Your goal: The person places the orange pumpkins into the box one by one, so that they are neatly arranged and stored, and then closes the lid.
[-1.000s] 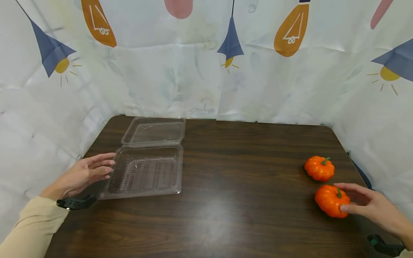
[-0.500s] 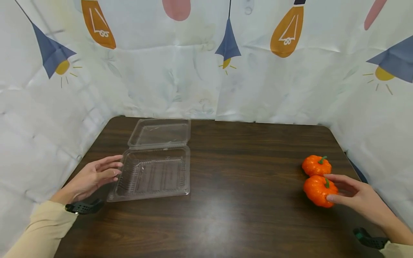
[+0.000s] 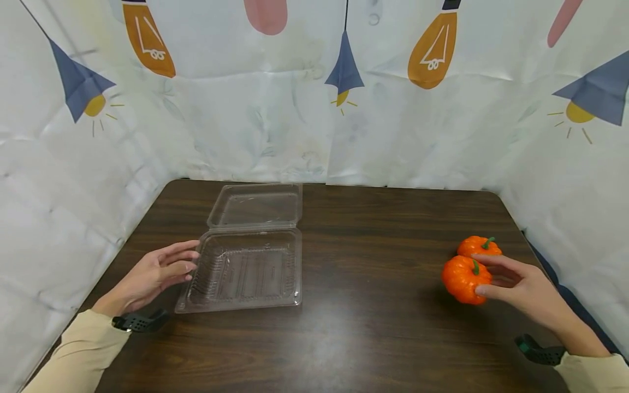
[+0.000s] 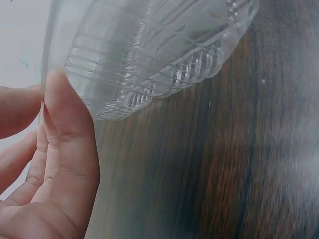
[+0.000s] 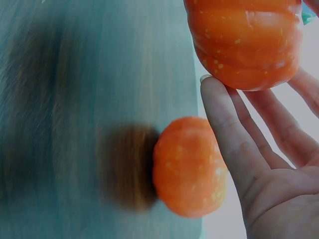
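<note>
On the left of the table, my left hand [image 3: 157, 273] pinches the left rim of a clear plastic clamshell container [image 3: 245, 267]. Thumb and fingers sit on either side of that rim [image 4: 47, 55] in the left wrist view. The container's lid [image 3: 257, 204] is folded back, away from me, and nothing lies in the base. At the right, my right hand [image 3: 523, 289] holds a small orange pumpkin [image 3: 464, 281] with a green stem between thumb and fingers, raised off the table. A second pumpkin [image 3: 469, 245] rests behind it, partly hidden; the right wrist view shows this pumpkin [image 5: 189, 169] below the held one.
The dark wood-grain table [image 3: 363, 305] stretches between the container and the pumpkins. A white curtain [image 3: 290, 131] printed with lamps and bulbs hangs behind the table and along both sides.
My left hand has drawn the container to the right across the table. My right hand has lifted the front pumpkin and carried it left and away from me. The other pumpkin stays put.
</note>
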The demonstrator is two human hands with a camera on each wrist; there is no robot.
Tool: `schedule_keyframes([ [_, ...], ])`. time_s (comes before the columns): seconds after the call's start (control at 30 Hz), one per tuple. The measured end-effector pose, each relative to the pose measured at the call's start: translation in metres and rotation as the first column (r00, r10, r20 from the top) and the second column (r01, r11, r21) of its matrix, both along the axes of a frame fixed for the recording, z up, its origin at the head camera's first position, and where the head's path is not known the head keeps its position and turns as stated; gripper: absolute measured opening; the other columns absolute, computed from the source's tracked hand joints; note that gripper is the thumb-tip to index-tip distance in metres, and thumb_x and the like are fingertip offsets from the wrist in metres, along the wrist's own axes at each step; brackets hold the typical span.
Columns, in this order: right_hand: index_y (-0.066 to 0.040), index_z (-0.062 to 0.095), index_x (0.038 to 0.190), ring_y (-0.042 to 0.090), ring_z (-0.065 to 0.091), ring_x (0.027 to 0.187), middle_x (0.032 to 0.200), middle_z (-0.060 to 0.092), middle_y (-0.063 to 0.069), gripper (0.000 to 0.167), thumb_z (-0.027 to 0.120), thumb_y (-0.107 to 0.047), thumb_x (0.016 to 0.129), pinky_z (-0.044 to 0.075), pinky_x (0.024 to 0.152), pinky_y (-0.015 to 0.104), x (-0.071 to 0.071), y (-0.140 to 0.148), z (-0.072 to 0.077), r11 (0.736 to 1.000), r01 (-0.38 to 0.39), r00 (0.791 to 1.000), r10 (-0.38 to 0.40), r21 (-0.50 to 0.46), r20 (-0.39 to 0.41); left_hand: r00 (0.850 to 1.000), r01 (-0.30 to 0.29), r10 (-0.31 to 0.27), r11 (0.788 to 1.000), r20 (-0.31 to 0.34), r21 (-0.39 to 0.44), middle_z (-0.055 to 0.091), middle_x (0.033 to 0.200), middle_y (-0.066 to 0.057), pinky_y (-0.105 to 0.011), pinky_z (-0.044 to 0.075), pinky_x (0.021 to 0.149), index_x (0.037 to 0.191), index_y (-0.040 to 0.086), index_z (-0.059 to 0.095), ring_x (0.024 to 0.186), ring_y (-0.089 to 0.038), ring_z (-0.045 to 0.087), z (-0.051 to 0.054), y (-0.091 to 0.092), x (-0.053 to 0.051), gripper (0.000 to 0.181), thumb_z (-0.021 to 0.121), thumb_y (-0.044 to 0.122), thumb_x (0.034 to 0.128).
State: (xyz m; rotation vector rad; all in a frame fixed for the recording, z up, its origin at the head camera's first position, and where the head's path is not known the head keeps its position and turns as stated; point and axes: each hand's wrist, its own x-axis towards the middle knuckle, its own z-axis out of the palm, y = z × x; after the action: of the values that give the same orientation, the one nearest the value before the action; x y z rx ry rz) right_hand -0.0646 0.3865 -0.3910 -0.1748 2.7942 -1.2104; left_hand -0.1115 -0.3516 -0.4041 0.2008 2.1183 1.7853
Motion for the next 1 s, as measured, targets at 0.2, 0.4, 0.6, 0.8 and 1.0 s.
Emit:
schedule_keyframes([
  [0.2, -0.009, 0.059, 0.144, -0.02, 0.059, 0.107, 0.126, 0.054, -0.04, 0.054, 0.077, -0.012, 0.093, 0.058, 0.078, 0.012, -0.008, -0.017, 0.005, 0.997, -0.013, 0.999, 0.01, -0.074, -0.041, 1.0, 0.017, -0.017, 1.0, -0.007, -0.003, 0.063, 0.13, 0.014, -0.022, 0.061, 0.089, 0.158, 0.005, 0.035, 0.11, 0.0, 0.067, 0.0, 0.012, -0.001, 0.056, 0.055, 0.004, 0.1054],
  [0.4, -0.009, 0.06, 0.144, -0.019, 0.06, 0.11, 0.129, 0.057, -0.036, 0.055, 0.078, -0.01, 0.092, 0.056, 0.083, 0.009, -0.016, -0.034, 0.005, 0.992, -0.023, 0.998, 0.015, -0.125, -0.067, 1.0, 0.014, -0.014, 1.0, 0.002, -0.013, 0.064, 0.128, 0.015, -0.022, 0.061, 0.088, 0.158, 0.003, 0.034, 0.109, 0.001, 0.067, -0.001, 0.024, -0.001, 0.058, 0.057, 0.007, 0.105],
  [0.6, -0.011, 0.06, 0.144, -0.016, 0.062, 0.108, 0.128, 0.058, -0.034, 0.055, 0.078, -0.012, 0.092, 0.058, 0.082, 0.011, -0.021, -0.045, 0.008, 0.992, -0.025, 0.997, 0.016, -0.125, -0.07, 1.0, 0.028, -0.028, 1.0, 0.002, 0.004, 0.063, 0.129, 0.013, -0.023, 0.061, 0.089, 0.158, 0.002, 0.032, 0.111, 0.001, 0.067, -0.001, 0.032, 0.0, 0.059, 0.057, 0.007, 0.1054],
  [0.8, -0.012, 0.061, 0.143, -0.014, 0.064, 0.106, 0.125, 0.061, -0.032, 0.054, 0.079, -0.014, 0.092, 0.058, 0.081, 0.012, -0.027, -0.057, 0.009, 0.99, -0.025, 0.997, 0.014, -0.136, -0.079, 1.0, 0.016, -0.016, 1.0, 0.013, 0.002, 0.063, 0.127, 0.012, -0.022, 0.061, 0.089, 0.159, 0.0, 0.031, 0.108, 0.0, 0.067, -0.003, 0.044, -0.001, 0.062, 0.059, 0.009, 0.1047],
  [1.0, -0.017, 0.06, 0.144, -0.007, 0.066, 0.106, 0.125, 0.061, -0.029, 0.055, 0.079, -0.021, 0.093, 0.059, 0.082, 0.015, -0.033, -0.07, 0.008, 0.991, -0.039, 0.998, 0.033, -0.127, -0.05, 1.0, 0.005, -0.005, 1.0, 0.02, 0.015, 0.062, 0.125, 0.01, -0.022, 0.062, 0.088, 0.159, -0.001, 0.03, 0.104, 0.0, 0.067, -0.005, 0.058, -0.001, 0.064, 0.061, 0.01, 0.1037],
])
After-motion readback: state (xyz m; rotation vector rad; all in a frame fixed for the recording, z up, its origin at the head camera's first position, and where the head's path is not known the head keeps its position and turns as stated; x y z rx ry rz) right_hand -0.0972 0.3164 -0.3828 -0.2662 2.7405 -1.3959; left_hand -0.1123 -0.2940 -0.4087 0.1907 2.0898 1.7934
